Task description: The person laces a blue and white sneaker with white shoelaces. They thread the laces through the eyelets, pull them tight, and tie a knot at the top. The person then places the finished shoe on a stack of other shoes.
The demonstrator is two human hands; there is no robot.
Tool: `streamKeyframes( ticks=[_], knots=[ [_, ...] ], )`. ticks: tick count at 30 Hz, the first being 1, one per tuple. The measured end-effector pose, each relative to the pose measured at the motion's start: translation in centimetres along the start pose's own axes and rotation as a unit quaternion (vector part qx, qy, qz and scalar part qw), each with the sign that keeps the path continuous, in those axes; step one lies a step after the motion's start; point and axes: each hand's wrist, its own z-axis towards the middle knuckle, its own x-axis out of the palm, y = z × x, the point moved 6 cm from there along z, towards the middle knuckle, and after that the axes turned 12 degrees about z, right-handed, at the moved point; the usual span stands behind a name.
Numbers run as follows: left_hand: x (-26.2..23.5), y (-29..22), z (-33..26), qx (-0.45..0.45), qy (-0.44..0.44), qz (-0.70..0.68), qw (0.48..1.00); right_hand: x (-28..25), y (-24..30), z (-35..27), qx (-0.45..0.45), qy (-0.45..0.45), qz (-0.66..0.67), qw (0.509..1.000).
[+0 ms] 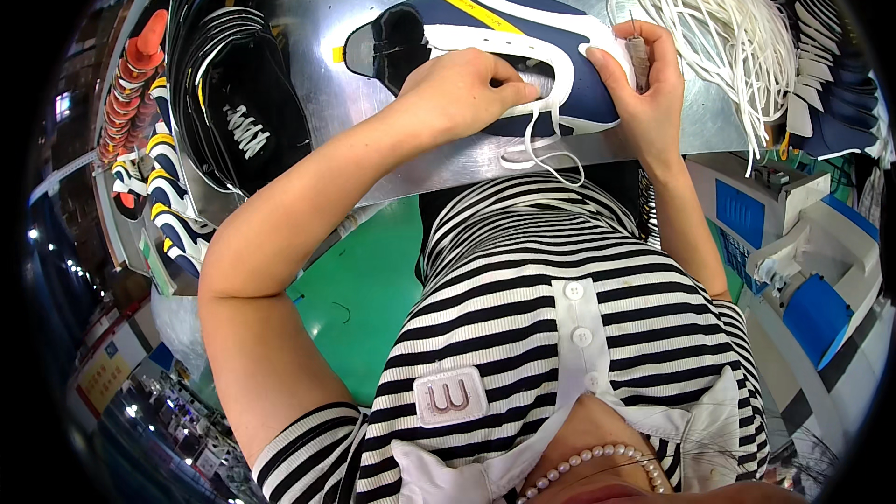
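Observation:
A navy shoe upper (560,35) with white trim and a yellow strip lies on the metal table, heel to the left and toe to the right. My left hand (462,89) reaches across its throat, thumb and fingers closed at the near eyelet edge; the fingertips are partly hidden. From that edge a white shoelace (567,165) loops down over the table's front. My right hand (651,84) grips the toe end, thumb pressed on top. A tan wrapped piece (637,61) shows between its thumb and index finger, with a thin dark tip above it.
Many white laces (709,37) spread over the right back of the metal table (317,47). Stacked black uppers (247,121) stand at the left, beside racked navy-white shoe parts (168,191) and orange-red pieces (140,56). More navy uppers (831,126) lie far right, above a grey-blue machine (807,271).

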Motion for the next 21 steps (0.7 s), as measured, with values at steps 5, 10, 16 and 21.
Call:
streamKeyframes(
  ticks=[5,10,16,21],
  knots=[
    [0.4,-0.3,0.1,0.033,-0.074,-0.02,0.997,0.2,-0.4,0.3,0.002,-0.001,0.002,1.0],
    [-0.1,0.2,-0.4,0.049,-0.249,-0.092,0.963,-0.2,-1.1,0.5,0.009,0.038,-0.041,0.998],
    [-0.3,0.8,0.3,0.086,-0.239,-0.164,0.953,-0.7,-2.7,0.8,0.126,0.085,0.008,0.988],
    [-0.1,0.2,0.3,0.062,-0.185,-0.214,0.957,-0.2,-2.0,0.9,0.127,0.1,0.025,0.987]
  ],
)
